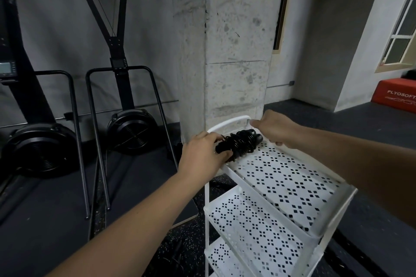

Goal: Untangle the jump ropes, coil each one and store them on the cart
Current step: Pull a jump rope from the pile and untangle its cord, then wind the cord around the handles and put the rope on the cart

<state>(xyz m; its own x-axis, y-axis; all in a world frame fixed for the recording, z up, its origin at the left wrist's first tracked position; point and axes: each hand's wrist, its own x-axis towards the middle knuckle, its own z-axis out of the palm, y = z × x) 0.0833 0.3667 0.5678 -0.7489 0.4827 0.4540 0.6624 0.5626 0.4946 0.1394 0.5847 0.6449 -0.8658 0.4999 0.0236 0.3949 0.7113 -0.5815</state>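
Left hand (202, 155) gripping coiled jump rope (240, 141) on cart (347, 195), right hand (276, 129) grip unclear, red box (391, 89) reading PLYOSOFT

Two fan machines (132, 134) are standing at nine o'clock, a concrete pillar (234, 51) at twelve, a red box (396, 94) at three.

Gym: fan machines (132, 134), plyo box (396, 94)

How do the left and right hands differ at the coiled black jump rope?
The left hand curls round one end of the coiled black jump rope; the right hand sits at its other end, grip unclear. The left hand is at the white perforated metal cart's left rim; the right hand at its right. Both reach the top shelf.
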